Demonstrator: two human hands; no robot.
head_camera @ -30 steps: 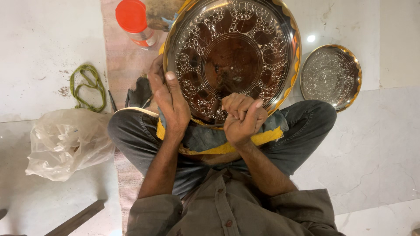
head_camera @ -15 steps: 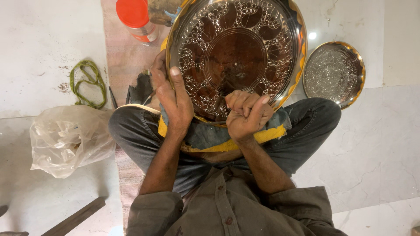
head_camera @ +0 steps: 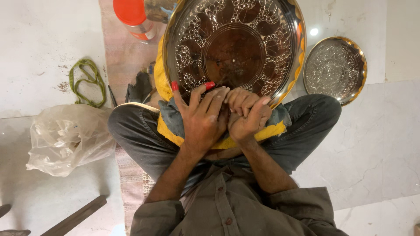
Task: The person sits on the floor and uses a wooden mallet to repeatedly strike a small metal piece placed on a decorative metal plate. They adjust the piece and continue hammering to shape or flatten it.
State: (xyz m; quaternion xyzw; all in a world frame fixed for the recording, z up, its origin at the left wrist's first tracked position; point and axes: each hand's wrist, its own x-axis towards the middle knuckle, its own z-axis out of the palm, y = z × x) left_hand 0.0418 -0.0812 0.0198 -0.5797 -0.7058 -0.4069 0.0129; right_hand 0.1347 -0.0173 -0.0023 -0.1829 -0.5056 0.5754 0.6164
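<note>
A large round metal tray point(head_camera: 233, 48) with an embossed petal pattern and a gold rim rests on my lap over a yellow and blue cloth point(head_camera: 271, 131). My left hand point(head_camera: 202, 114) lies flat on the tray's near edge, fingers spread, two fingertips capped in red. My right hand point(head_camera: 247, 112) is curled into a fist right beside it, on the same near edge; whether it grips a small tool is hidden. Both hands touch each other. My crossed legs in dark trousers sit under the tray.
A smaller round patterned metal tray point(head_camera: 335, 69) lies on the marble floor at right. A jar with an orange lid point(head_camera: 133, 16) stands at top left. A green cord point(head_camera: 87, 83) and a crumpled clear plastic bag point(head_camera: 65, 137) lie at left. A dark bar point(head_camera: 74, 218) sits bottom left.
My left hand slid right along the tray's near edge until it met my right hand. The tray shifted slightly in view.
</note>
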